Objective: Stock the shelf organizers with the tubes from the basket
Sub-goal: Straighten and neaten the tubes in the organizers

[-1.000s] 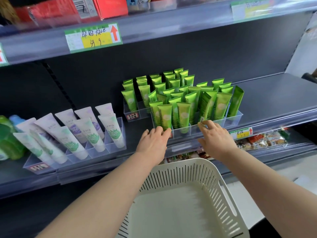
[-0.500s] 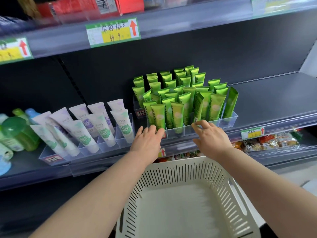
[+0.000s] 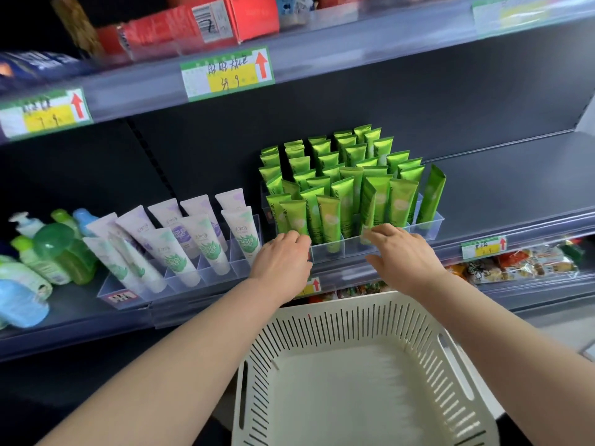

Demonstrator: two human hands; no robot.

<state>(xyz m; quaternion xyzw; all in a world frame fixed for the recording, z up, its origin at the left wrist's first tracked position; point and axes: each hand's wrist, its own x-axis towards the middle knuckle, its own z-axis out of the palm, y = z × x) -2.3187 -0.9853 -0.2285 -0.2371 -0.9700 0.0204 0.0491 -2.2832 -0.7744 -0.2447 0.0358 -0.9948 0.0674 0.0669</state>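
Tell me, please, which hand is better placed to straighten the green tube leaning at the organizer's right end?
Probably the right hand: it touches the organizer's front edge nearer the leaning tube, while the left hand sits at the left end.

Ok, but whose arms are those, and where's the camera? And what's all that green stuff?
Those arms belong to a person; there is no robot. The picture comes from a camera worn on the person's head, so you look down along their arms. The left hand and the right hand both reach to the front of a clear organizer on a shop shelf. It is packed with upright green tubes. Neither hand seems to carry anything; they just touch the organizer's front. To the left, a second organizer holds white tubes that lean back, and bottles stand further left. Below the arms sits a white slotted basket.
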